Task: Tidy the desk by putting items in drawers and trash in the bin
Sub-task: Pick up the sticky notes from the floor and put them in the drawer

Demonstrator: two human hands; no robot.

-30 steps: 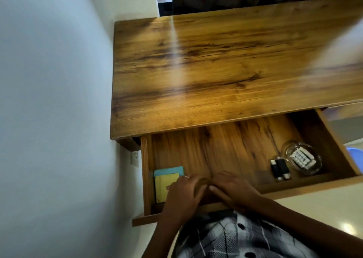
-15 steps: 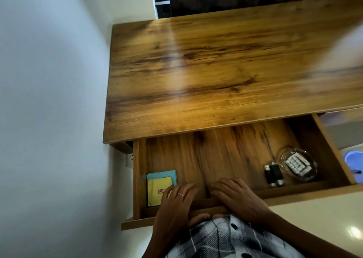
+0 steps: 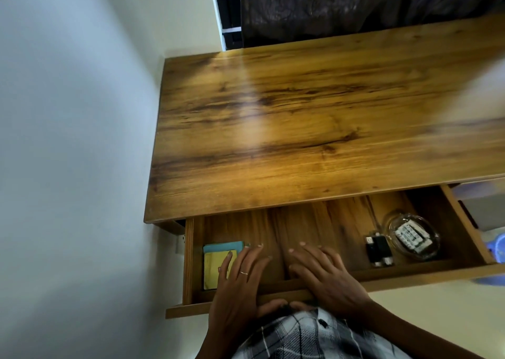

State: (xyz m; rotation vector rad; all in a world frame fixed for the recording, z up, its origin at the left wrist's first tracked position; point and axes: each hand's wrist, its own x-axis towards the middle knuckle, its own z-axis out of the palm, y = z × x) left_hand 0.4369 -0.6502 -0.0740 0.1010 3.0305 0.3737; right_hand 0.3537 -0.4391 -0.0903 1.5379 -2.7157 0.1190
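Head view, drawer (image 3: pixel 404 275) seen partly pulled out under desk (image 3: pixel 314 129), left hand (image 3: pixel 240 285) and right hand (image 3: pixel 325 274) laid flat and unclenched over its front rail, yellow pad (image 3: pixel 214 269) partly covered, glass dish (image 3: pixel 414 238) contents blurred.

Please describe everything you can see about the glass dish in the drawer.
The round clear glass dish looks thick-walled, with notches along its rim. It sits upright on the floor of the open wooden drawer, near its right end. A white blister pack lies tilted inside it. Two small black devices lie just left of it. No hand touches it.
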